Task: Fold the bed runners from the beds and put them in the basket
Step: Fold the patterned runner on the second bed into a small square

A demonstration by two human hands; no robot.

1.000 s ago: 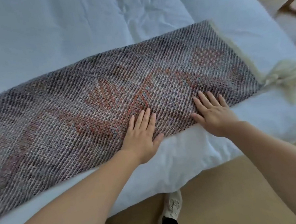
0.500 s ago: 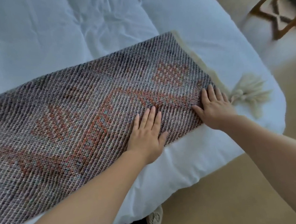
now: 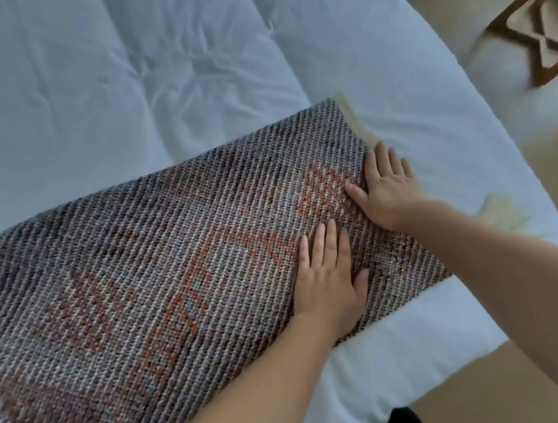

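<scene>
A white bed [image 3: 118, 73] filled most of the view, with tan floor [image 3: 480, 400] along its near edge. The woven grey and orange bed runner [image 3: 140, 277] lay spread flat across the bed, its end near the corner. A wooden frame [image 3: 534, 29] stood on the floor at far right. The left hand [image 3: 325, 275] and right hand [image 3: 385, 189] lay flat on the runner's end, fingers straight, grasping nothing. A cream tassel [image 3: 501, 212] rested just beside the right forearm.
</scene>
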